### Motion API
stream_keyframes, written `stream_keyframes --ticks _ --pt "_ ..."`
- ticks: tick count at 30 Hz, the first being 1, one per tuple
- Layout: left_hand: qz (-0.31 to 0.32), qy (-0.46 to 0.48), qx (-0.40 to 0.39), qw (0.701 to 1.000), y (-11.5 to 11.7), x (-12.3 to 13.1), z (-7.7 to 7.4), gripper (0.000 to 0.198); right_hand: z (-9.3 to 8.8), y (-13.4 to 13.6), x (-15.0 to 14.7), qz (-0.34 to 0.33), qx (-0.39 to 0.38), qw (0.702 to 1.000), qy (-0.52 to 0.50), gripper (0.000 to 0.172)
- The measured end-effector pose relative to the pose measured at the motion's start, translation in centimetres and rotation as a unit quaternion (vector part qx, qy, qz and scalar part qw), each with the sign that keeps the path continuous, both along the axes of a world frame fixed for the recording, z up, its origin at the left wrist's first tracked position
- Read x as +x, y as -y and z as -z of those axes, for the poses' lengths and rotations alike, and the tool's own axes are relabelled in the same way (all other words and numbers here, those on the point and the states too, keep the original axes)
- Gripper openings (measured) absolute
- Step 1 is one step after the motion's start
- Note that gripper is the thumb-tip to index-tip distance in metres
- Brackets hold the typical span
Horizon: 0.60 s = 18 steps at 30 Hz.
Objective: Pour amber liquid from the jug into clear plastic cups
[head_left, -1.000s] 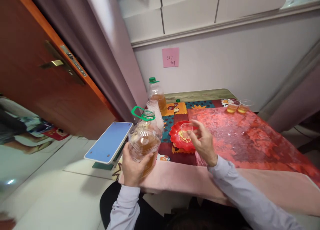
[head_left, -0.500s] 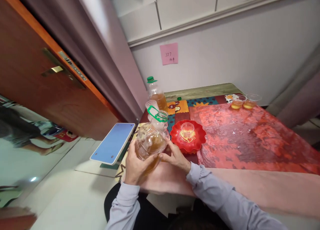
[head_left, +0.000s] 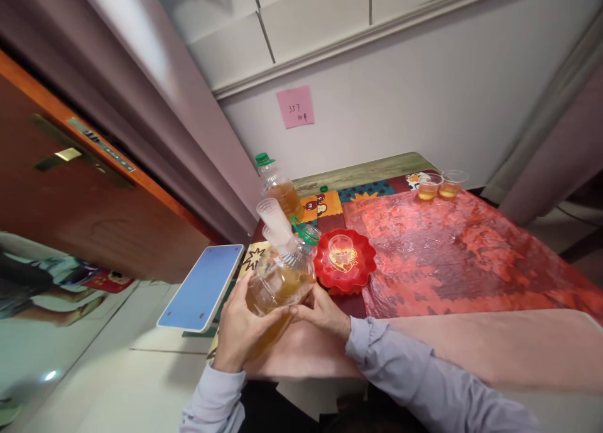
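Note:
Both my hands grip a clear plastic bottle (head_left: 285,273) of amber liquid, its uncapped mouth tilted to the right and a green carry ring round its neck. My left hand (head_left: 240,326) wraps the lower left side. Pressed against the lower right side are the fingers of my right hand (head_left: 323,310). Just right of the bottle's mouth lies a red scalloped plate (head_left: 362,279). A clear plastic cup (head_left: 341,247) stands on it; whether it holds liquid I cannot tell. Behind the bottle is a stack of clear cups (head_left: 273,218).
A second bottle (head_left: 282,197) with a green cap stands at the table's back left, a loose green cap (head_left: 323,188) nearby. Two cups (head_left: 428,191) of amber liquid sit at the back right. A blue-topped stool (head_left: 202,288) is left of the table. Another person's legs (head_left: 51,295) show far left.
The bottle has tipped further, its mouth leaning toward the plate, and liquid has risen toward its neck. My view has shifted slightly to the right. Both hands keep their grip.

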State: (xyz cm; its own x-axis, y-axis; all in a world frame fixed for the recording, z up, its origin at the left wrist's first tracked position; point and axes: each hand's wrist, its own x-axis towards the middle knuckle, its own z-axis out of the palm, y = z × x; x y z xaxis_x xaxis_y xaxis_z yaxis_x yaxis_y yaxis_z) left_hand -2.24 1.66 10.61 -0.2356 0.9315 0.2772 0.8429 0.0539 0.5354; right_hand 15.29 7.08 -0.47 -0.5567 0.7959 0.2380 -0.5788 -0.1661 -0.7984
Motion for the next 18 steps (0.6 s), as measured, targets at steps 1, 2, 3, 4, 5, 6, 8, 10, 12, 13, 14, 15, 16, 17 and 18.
stream_keyframes --ticks 1,2,3,4,5,6,8,10,12,13,14,15,16,17,18 --pt "0.005 -0.007 -0.008 1.0 0.1 -0.2 -0.1 0.102 -0.1 0.1 0.0 -0.01 -0.004 1.0 -0.005 0.084" --pt "0.01 -0.013 -0.014 1.0 0.1 -0.4 -0.3 0.101 -0.3 0.3 0.0 -0.021 -0.006 1.0 -0.009 0.084" --pt "0.016 -0.017 -0.018 1.0 0.2 -0.4 -0.4 0.1 -0.5 0.4 0.0 -0.032 -0.008 0.999 -0.011 0.083" --pt "0.021 -0.02 -0.021 0.999 0.3 -0.5 -0.6 0.098 -0.7 0.5 0.1 -0.042 -0.01 0.999 -0.01 0.083" --pt "0.024 -0.023 -0.025 0.999 0.3 -0.5 -0.7 0.097 -0.9 0.6 0.2 -0.05 -0.012 0.999 -0.007 0.082" --pt "0.026 -0.027 -0.028 0.999 0.4 -0.5 -0.8 0.096 -1.1 0.7 0.3 -0.056 -0.015 0.998 -0.003 0.082" --pt "0.025 -0.034 -0.033 0.999 0.4 -0.5 -0.9 0.095 -1.2 1.0 0.4 -0.064 -0.027 0.998 0.001 0.08" --pt "0.023 -0.046 -0.037 0.998 0.4 -0.5 -1.1 0.096 -1.1 1.2 0.4 -0.07 -0.041 0.997 -0.002 0.078" --pt "0.021 -0.06 -0.044 0.997 0.3 -0.4 -1.3 0.096 -0.8 1.4 0.3 -0.079 -0.055 0.995 -0.004 0.079" --pt "0.02 -0.066 -0.049 0.996 0.2 -0.4 -1.5 0.096 -0.6 1.5 0.2 -0.084 -0.061 0.995 -0.002 0.079" --pt "0.018 -0.072 -0.055 0.996 0.1 -0.3 -1.7 0.097 -0.5 1.5 0.1 -0.087 -0.066 0.994 0.001 0.081" --pt "0.016 -0.078 -0.06 0.995 -0.1 -0.2 -1.9 0.098 -0.4 1.5 0.1 -0.088 -0.071 0.994 0.005 0.082" --pt "0.017 -0.082 -0.064 0.994 -0.2 -0.1 -2.1 0.099 -0.3 1.4 0.0 -0.086 -0.075 0.993 0.009 0.083" --pt "0.021 -0.085 -0.067 0.994 -0.4 0.1 -2.3 0.099 -0.3 1.4 0.0 -0.083 -0.077 0.994 0.012 0.084" --pt "0.026 -0.089 -0.067 0.993 -0.6 0.2 -2.5 0.098 -0.3 1.4 0.0 -0.078 -0.078 0.994 0.012 0.084"
